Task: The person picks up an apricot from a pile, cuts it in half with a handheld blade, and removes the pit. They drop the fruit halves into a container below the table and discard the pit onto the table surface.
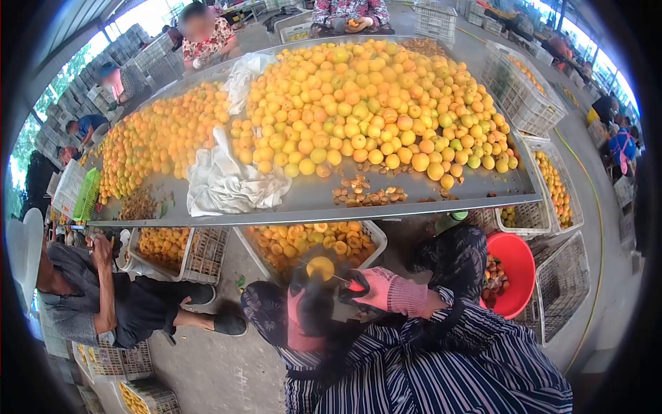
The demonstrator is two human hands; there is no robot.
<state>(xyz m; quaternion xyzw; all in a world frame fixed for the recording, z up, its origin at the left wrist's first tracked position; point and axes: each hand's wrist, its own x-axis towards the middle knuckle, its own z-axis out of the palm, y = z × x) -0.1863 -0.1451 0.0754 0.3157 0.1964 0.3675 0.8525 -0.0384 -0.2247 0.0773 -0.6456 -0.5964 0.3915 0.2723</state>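
My left hand (298, 293), in a pink and black work glove, is closed around a yellow apricot (321, 268). A dark blur covers part of this hand. My right hand (372, 286), gloved the same way, grips a small knife (355, 284) by its red handle. The thin blade points left, right beside the apricot. Both hands are over my lap, at the near edge of a crate of halved apricots (345, 238).
A metal table (310, 207) carries a big heap of apricots (372, 103), scattered pits (365, 193) and white cloths (231, 179). To my right stand a red basin (517, 255) and a plastic crate (565, 283). A person (103, 290) sits at left; others sit across the table.
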